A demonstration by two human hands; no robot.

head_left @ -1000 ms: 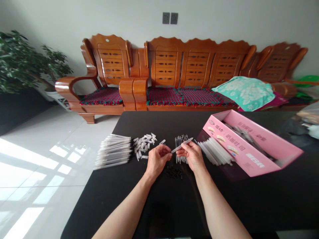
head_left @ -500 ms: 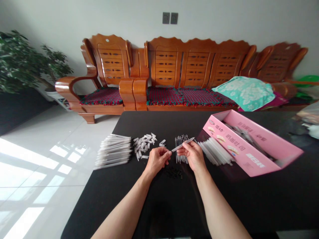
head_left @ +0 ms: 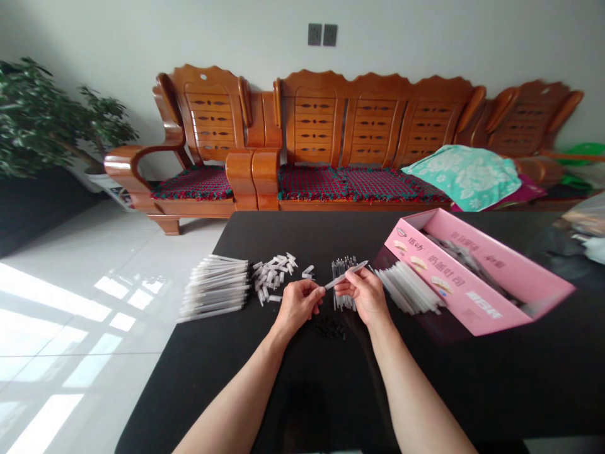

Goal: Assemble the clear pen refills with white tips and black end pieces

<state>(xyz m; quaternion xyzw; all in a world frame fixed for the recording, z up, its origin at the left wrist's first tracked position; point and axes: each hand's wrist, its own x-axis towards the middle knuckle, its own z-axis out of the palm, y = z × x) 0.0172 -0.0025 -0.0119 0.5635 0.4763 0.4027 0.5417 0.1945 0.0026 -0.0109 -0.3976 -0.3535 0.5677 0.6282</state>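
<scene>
Between my hands is a whitish pen (head_left: 336,279), slanting up to the right with its pointed tip at the upper end. My left hand (head_left: 301,304) pinches the lower end, where the fingers hide it. Thumb and fingers of my right hand (head_left: 365,295) close on the barrel nearer the tip. Behind the pen lies a row of dark-filled refills (head_left: 339,268). Small black plugs (head_left: 329,328) are heaped just below my hands. Short white caps (head_left: 270,275) lie scattered to the left, beside a stack of white pens (head_left: 215,287) with black ends. White empty barrels (head_left: 409,289) are at the right.
A pink box (head_left: 466,287) with grey-looking contents stands on the black table (head_left: 265,234) at the right. Beyond the table is a wooden bench (head_left: 354,126) with a turquoise cushion (head_left: 472,175). A clear plastic bag (head_left: 588,221) sits at the far right edge.
Almost nothing differs. Both hands keep hold of the pen in nearly the same place, with only a very slight shift of the right hand.
</scene>
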